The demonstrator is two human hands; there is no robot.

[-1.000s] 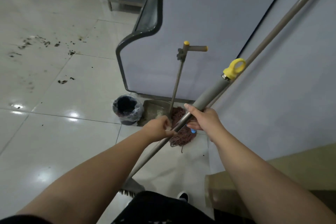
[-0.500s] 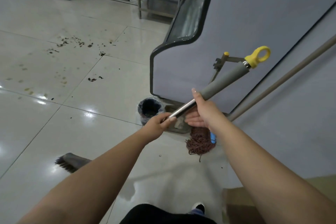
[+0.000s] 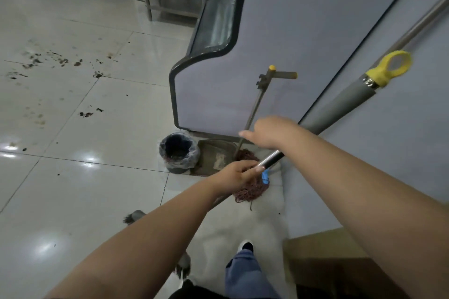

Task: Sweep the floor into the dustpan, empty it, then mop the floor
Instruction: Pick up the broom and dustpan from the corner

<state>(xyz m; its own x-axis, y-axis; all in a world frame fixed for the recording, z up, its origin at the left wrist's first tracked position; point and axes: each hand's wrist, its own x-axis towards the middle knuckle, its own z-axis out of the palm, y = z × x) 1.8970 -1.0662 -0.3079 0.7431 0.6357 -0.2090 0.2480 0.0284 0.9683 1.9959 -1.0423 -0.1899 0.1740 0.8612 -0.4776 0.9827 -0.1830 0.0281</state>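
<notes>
My left hand (image 3: 237,175) grips the broom handle (image 3: 340,107); my right hand (image 3: 268,132) reaches out, fingers loose, toward the dustpan handle (image 3: 254,114).

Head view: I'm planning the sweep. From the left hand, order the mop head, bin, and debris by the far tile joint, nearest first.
From the left hand:
1. Mop head, just right of it.
2. Bin, to its left.
3. Debris, far left and beyond.

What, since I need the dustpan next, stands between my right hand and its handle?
Nothing visible. The right hand is level with the dustpan handle, fingertips crossing it in this view; the mop lies lower, by the pan.
</notes>
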